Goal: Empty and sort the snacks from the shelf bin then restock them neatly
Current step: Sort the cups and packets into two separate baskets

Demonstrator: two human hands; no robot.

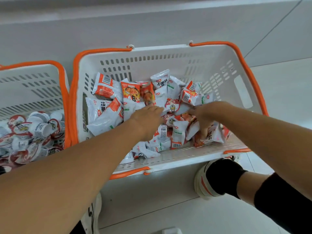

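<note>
A white shopping basket (168,53) with orange handles sits on the floor and holds several white and orange snack packets (108,86) plus a few small round cups (172,105). Both my hands reach down into it. My left hand (146,117) lies flat on the packets in the middle, fingers stretched toward a round cup; whether it grips anything is hidden. My right hand (205,115) is closed on a white and orange snack packet (214,135) near the right front of the pile.
A second white basket (33,68) with an orange handle stands to the left, filled with several small round cups (42,127). Pale floor tiles and a grey wall base surround the baskets. My feet in white shoes (202,183) stand close to the front rim.
</note>
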